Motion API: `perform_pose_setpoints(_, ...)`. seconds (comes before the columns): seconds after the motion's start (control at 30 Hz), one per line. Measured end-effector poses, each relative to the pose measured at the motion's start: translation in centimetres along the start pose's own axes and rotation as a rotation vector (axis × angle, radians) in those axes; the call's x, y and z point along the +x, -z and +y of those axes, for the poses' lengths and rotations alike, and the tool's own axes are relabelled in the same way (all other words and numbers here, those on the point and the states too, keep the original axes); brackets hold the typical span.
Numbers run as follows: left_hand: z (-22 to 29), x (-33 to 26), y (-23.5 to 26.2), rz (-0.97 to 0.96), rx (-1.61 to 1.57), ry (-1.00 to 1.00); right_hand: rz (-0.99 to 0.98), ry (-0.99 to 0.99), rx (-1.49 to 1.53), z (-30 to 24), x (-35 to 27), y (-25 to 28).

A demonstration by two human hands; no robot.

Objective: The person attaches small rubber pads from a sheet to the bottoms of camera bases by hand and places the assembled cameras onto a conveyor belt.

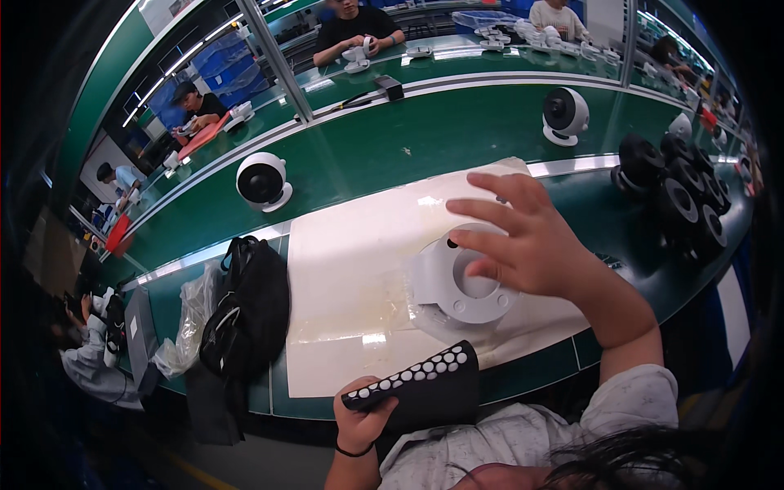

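My right hand point(529, 237) rests with spread fingers on a round white plastic housing point(457, 286) that lies on a white mat point(343, 269) on the green bench. Its fingertips touch the housing's upper rim near a small hole. My left hand point(359, 416) is down near my lap at the bench's front edge, closed around a black curved panel with white hexagonal holes point(420, 384), which tilts up to the right.
A black bag point(245, 310) and a crumpled clear plastic bag point(192, 314) lie left of the mat. White round units point(263, 181) point(565, 116) stand on the green conveyor behind. Several black round parts point(678, 188) are stacked at right. Other people work at the far benches.
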State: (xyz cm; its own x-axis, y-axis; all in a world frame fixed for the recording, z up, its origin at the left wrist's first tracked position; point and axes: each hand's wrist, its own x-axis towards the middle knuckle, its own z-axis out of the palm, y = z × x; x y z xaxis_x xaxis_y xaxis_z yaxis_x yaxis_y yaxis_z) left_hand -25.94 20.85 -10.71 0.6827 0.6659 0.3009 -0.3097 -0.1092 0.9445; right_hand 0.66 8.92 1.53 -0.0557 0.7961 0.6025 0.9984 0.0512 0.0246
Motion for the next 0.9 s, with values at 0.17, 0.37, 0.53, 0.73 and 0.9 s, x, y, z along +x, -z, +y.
perform_pose_setpoints(0.17, 0.0, 0.0, 0.1, 0.014, 0.005, 0.019, -0.095, 0.012, -0.169, -1.8, -0.4, -0.2)
perform_pose_setpoints(0.37, 0.2, 0.0, 0.0, 0.010, 0.001, 0.032, -0.180, -0.247, 0.391, -0.6, -0.6, -0.9)
perform_pose_setpoints(0.53, 0.6, -0.1, -0.4, 0.038, -0.005, 0.031, -0.242, -0.119, 0.304, 0.0, -0.5, -0.7)
perform_pose_setpoints(0.73, 0.3, 0.2, -0.9, -0.003, 0.015, 0.048, -0.286, -0.146, 0.340, 0.7, -0.7, -1.1)
perform_pose_setpoints(0.9, 0.9, 0.4, -1.6, -0.040, 0.099, -0.001, -0.198, -0.045, 0.038, -0.4, -0.9, 0.0)
